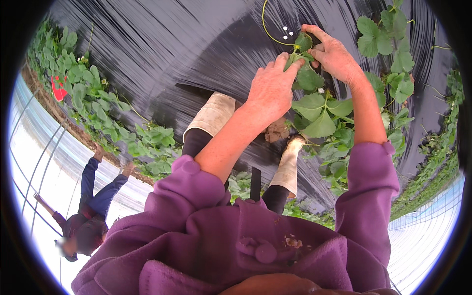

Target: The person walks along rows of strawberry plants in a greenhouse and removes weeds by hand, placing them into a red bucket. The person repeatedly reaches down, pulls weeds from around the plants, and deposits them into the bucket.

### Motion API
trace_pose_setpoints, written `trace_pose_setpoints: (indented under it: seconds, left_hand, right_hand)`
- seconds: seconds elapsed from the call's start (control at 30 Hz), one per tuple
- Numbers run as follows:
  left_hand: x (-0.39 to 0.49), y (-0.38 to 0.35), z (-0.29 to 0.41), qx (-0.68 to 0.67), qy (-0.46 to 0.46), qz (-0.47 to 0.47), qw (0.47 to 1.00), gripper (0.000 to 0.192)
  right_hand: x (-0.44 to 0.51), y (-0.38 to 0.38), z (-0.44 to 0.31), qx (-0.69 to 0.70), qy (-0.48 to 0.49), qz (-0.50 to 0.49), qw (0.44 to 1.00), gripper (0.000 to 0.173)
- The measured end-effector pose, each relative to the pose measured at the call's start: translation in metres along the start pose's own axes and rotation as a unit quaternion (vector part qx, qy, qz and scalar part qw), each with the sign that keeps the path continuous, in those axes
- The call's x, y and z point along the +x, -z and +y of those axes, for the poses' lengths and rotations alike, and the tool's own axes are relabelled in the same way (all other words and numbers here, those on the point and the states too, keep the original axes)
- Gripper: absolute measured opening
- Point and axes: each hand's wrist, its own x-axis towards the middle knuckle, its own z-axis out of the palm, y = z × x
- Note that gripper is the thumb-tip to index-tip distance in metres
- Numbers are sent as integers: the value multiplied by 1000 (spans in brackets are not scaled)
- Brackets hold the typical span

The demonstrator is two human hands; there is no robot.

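Observation:
A young strawberry shoot [295, 55] with small leaves is between my two hands, over black plastic mulch film [221, 48]. The fingertips of my left hand [273, 86] are closed on its leaf stems from the near side. My right hand [333, 55] reaches in from the right, index finger stretched past a small leaf [303, 42]. Its thumb is beside that leaf; whether it pinches anything is hidden. A thin yellow-green runner [264, 20] curves up from the shoot. Below the hands spread larger strawberry leaves [319, 110] and a white flower [320, 90].
My pale, soiled boots [212, 110] straddle the film, with a clod of soil [276, 129] between them. Strawberry rows stand left [99, 107] and right [402, 88]. Three white spots [285, 33] dot the film. Another person [88, 214] and a red object [59, 88] are at left.

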Motion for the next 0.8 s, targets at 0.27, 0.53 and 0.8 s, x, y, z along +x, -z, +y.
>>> trace_pose_setpoints:
  seconds: [0.27, 0.53, 0.8]
  left_hand:
    - [-4, -1, -1, 3, 0, 5, 1000, 68]
    - [-5, 5, -3, -6, -6, 28, 1000, 69]
    - [1, 21, -11, -66, 18, 159, 985, 67]
  right_hand:
    - [21, 14, -6, -115, 22, -111, 987, 73]
    - [10, 29, 0, -91, 6, -137, 986, 73]
    - [-1, 14, 11, -66, 7, -89, 994, 77]
